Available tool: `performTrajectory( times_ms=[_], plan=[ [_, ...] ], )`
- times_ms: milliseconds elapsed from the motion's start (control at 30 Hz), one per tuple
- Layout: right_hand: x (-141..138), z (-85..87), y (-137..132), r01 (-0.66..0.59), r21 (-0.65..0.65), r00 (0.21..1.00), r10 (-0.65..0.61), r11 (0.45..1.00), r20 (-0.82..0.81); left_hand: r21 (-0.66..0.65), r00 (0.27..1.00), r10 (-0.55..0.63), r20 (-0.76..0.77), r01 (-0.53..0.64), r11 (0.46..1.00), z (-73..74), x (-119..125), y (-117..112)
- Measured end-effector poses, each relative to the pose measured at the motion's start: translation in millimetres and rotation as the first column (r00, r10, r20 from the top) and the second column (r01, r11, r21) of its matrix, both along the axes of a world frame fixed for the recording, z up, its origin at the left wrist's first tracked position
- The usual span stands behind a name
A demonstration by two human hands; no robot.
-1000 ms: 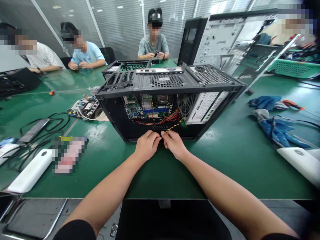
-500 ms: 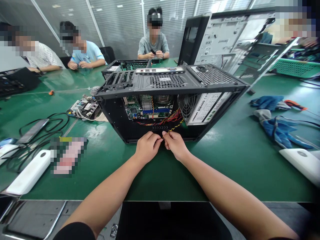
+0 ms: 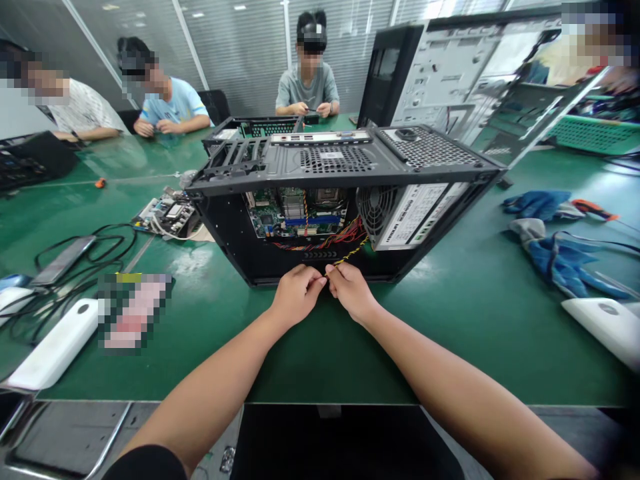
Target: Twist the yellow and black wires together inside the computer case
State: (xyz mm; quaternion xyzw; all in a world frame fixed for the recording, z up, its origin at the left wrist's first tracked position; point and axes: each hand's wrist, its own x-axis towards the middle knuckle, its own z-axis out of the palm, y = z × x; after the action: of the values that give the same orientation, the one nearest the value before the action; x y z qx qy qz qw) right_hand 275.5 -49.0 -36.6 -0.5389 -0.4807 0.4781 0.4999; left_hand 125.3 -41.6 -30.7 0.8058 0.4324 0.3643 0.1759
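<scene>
A black computer case (image 3: 320, 179) lies on its side on the green table, its open side facing me. Inside show a motherboard (image 3: 295, 213), a bundle of red and orange wires (image 3: 345, 237) and a power supply (image 3: 420, 212) with a fan. From the power supply a twisted yellow-and-black cable (image 3: 356, 251) runs out to the case's lower front edge. My right hand (image 3: 350, 290) pinches this cable near its end. Right beside it, my left hand (image 3: 299, 293) is closed at the cable's tip; the fingers hide the tip itself.
At left are a loose circuit board (image 3: 170, 213), black cables, a phone (image 3: 65, 260) and a white power bank (image 3: 55, 343). Blue gloves (image 3: 555, 260), an orange-handled tool (image 3: 595, 209) and another white device (image 3: 605, 327) lie at right. More cases stand behind; co-workers sit across the table.
My hands stay nearly still on the cable, with only a slight shift of the fingers. The view has moved a little. Across the table, a co-worker's hands have moved apart.
</scene>
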Motion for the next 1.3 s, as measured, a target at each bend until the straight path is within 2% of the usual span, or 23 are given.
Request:
performTrajectory(
  times_ms=[267,567,767,933,1133,1300],
  plan=[
    [-0.5,-0.5,-0.3,0.023,-0.018,1.000,-0.024,1.000,-0.018,-0.010,0.997,-0.041,0.061,0.041,0.999,2.1,0.2,-1.4],
    [2.7,-8.9,0.8,0.054,-0.051,0.998,-0.053,0.997,0.015,0.080,0.999,-0.025,-0.035,0.028,0.996,-0.1,0.6,-2.6],
    [2.1,-9.1,-0.4,0.066,0.006,0.995,-0.066,0.998,0.081,0.106,0.998,-0.024,-0.062,0.031,0.994,-4.2,0.4,-1.9],
    [1.9,-8.5,-0.7,0.050,-0.004,0.996,-0.049,0.999,0.071,0.068,0.997,-0.022,-0.068,0.027,0.997,-2.9,0.9,-2.4],
    [0.8,-3.7,-2.2,0.030,0.009,0.998,-0.030,1.000,0.054,-0.032,1.000,-0.020,0.006,0.020,0.999,0.3,1.7,-2.3],
    [0.7,-3.0,-1.5,0.037,0.004,0.999,-0.037,0.999,0.013,0.016,0.999,0.007,0.037,-0.008,1.000,0.8,2.2,-3.9]
  ],
)
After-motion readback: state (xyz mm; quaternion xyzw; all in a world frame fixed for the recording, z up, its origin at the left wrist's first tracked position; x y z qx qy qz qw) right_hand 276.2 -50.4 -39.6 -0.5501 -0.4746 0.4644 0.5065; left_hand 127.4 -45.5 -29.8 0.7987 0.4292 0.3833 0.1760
